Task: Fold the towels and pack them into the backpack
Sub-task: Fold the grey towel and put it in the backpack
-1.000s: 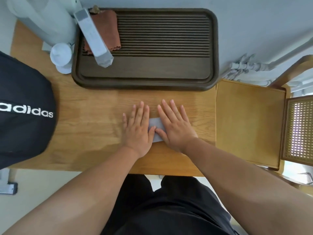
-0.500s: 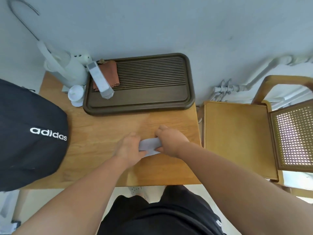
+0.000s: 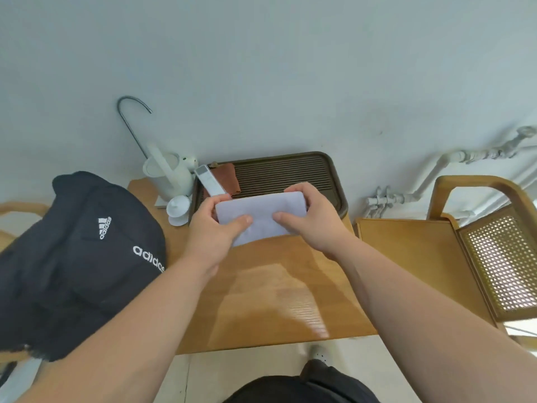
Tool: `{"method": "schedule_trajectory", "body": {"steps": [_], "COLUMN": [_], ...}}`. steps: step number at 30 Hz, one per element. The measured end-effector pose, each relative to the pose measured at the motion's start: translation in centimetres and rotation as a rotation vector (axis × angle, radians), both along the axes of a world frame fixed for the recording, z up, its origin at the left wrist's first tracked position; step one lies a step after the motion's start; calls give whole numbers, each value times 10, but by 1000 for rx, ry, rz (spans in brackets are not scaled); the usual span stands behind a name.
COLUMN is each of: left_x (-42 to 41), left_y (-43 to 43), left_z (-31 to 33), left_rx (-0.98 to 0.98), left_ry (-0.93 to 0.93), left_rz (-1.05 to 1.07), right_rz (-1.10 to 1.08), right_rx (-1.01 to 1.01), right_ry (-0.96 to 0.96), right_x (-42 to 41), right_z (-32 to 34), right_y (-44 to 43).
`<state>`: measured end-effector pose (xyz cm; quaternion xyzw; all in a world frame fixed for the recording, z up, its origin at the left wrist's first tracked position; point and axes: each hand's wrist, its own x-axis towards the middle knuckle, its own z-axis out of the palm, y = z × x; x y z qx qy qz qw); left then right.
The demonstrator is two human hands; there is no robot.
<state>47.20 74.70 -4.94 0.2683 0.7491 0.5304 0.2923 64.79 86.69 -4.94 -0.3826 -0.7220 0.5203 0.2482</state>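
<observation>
Over the wooden tabletop point(image 3: 276, 301), a folded pale towel point(image 3: 261, 216) is pinched at its two ends by the left hand point(image 3: 215, 231) and the right hand point(image 3: 313, 222). A black backpack point(image 3: 75, 257) is seen at the left, and a dark tray point(image 3: 290, 173) behind the towel.

The pale wooden desk point(image 3: 276, 301) stands against a light wall, and its near part is glossy with reflected light. A dark brown slatted tray point(image 3: 338, 184) lies along the far edge, towards the right corner. Just left of the tray stand a white kettle point(image 3: 165, 175) and, nearer, a small white lidded cup point(image 3: 177, 209). A black backpack point(image 3: 72, 257) rests on the left end and hangs over the desk's edge.
</observation>
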Motion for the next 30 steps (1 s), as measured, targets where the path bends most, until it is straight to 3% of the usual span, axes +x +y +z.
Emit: {"method": "schedule_trajectory", "body": {"steps": [6,13,22,30], "left_x": [-53,-125,-221,-291], "left_y": [-67,-146,-190,-208], "left_z": [50,100,136,120], "left_rx": [137,208,345,195], "left_ry": [92,244,169,144], "left_rz": [46,63,200,293], "right_rz": [-127,-133,22,314], "right_rx": [-64,-128,42,299], "right_ry": [226,352,363,208], "right_x": [-66,-144,-245,-326], "right_z": [44,91,138,120], "right_y": [-84,-167,-188,-182]}}
